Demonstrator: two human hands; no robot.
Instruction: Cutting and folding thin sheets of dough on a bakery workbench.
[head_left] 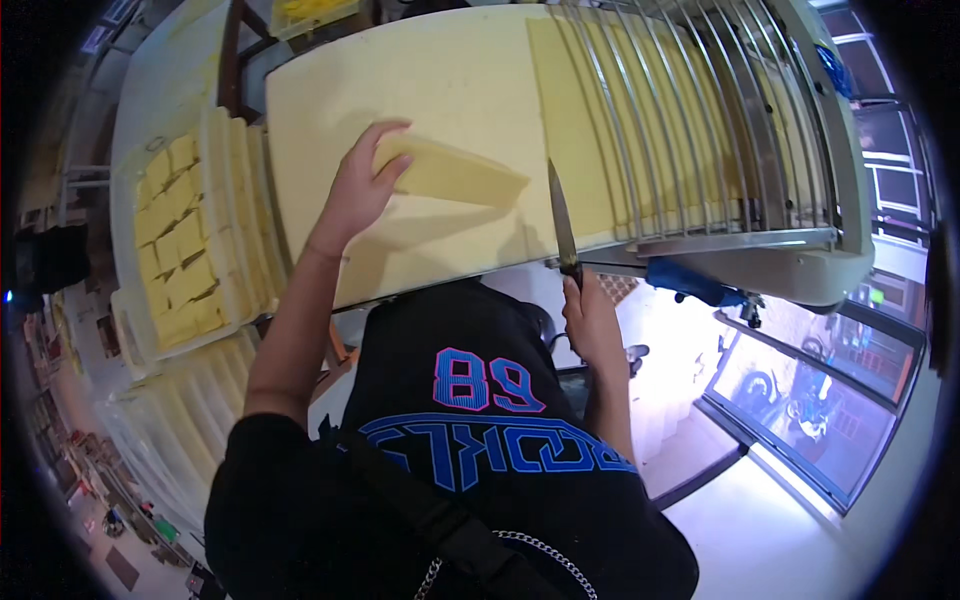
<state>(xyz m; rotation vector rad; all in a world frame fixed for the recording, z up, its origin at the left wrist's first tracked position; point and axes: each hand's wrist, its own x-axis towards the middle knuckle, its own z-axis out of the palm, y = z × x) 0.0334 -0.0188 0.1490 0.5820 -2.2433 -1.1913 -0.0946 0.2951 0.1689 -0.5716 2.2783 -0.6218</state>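
My left hand (362,185) grips one end of a folded slab of pale yellow dough (455,172), thumb in front and fingers behind. The slab is raised on its long edge and tapers toward the right, casting a shadow on the pale work surface (310,120). In my right hand (596,318) is a long knife (562,220) with a dark handle, held at the near edge. Its blade points away from me, with the tip close to the straight cut edge of a wide yellow dough sheet (580,130), apart from the slab.
Metal guard bars (665,110) of a machine cross the dough sheet at the right. On the left stands a translucent crate (215,150) of cut dough pieces (180,240), with more crates beside it. A blue cloth or cover (695,282) hangs below the machine. Glass doors (800,400) are at the right.
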